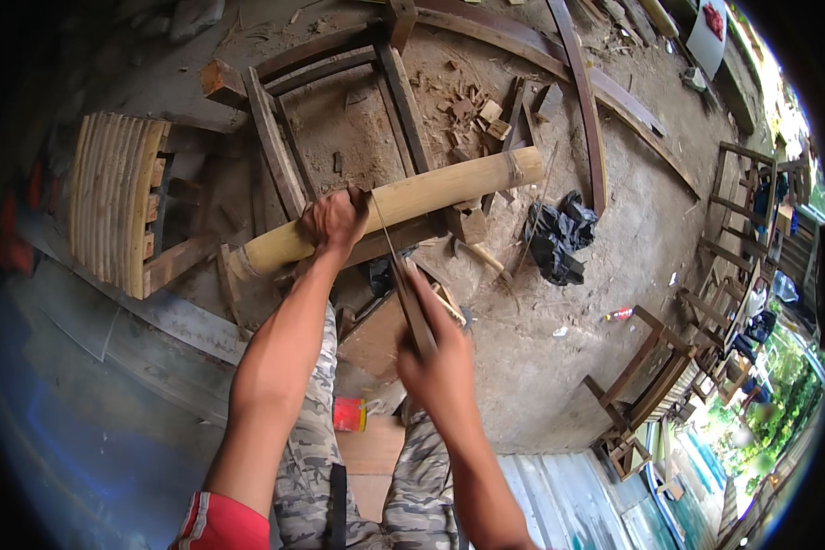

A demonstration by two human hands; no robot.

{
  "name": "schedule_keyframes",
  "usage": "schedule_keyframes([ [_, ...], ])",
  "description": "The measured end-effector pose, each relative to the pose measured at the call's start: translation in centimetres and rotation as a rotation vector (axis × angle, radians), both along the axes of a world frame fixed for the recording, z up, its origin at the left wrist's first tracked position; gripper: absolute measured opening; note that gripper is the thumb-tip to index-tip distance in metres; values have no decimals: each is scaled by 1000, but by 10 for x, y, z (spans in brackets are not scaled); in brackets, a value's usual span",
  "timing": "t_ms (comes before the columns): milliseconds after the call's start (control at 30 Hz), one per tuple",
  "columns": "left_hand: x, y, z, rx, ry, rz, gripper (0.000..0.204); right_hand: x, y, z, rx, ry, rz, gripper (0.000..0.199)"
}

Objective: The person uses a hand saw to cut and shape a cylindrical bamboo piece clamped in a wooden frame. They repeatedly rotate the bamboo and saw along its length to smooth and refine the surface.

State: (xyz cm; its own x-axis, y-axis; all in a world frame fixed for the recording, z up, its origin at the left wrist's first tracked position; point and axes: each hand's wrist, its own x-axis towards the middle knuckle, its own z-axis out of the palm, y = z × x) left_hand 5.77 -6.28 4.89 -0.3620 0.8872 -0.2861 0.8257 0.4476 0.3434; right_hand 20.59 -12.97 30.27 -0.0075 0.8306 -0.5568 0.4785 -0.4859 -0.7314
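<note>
On the left, a slatted wooden panel point(115, 197) is near the left end of your bamboo pole point(440, 188). The pole lies across the middle of the scene, over an old wooden frame point(273, 147). Its left end is nearer to you and its right end is farther away. Check that the left end does not rock.

Next, your left hand point(336, 220) is on the pole, its fingers curled over the top and holding it. They are just beside the cutting line, so slide them a little left, away from the edge. Press down so the pole cannot roll.

Just right of that hand, a thin blade point(385, 225), which looks like a saw, crosses the pole. Your right hand point(435, 353) is on the near side, its fingers wrapped around the handle. I cannot tell how deep the cut is. Use long, even strokes straight across, and do not push hard. Go softly at the end, or the bamboo may split.

Farther right, a wooden block point(467, 222) is under the pole or just beside it; I cannot tell which. Give that side a good rest. The black plastic bag point(559, 238) is well apart from the blade.
</note>
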Motion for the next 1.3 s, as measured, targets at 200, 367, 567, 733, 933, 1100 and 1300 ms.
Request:
schedule_keyframes([
  [200,-13,15,25,-224,-86,-24,51,-28,37,-80,-31,39,-24,70],
  [367,-8,17,8,-147,-48,-6,46,12,-39,31,-47,-74,47,68],
  [567,-2,5,5,88,-32,-5,44,5,-18,6,34,-47,72,70],
  [733,-6,17,3,-97,-76,-2,41,-21,39,-70,8,-78,59,66],
  [933,-7,17,0,-174,-98,15,46,15,-53,14,52,-64,53,66],
  [1100,2,3,-6,-85,-119,-11,41,4,-14,-48,64,-3,-37,57],
  [1300,-15,-2,-42,-100,-92,-101,47,-11,5,-77,79,-45,21,67],
])
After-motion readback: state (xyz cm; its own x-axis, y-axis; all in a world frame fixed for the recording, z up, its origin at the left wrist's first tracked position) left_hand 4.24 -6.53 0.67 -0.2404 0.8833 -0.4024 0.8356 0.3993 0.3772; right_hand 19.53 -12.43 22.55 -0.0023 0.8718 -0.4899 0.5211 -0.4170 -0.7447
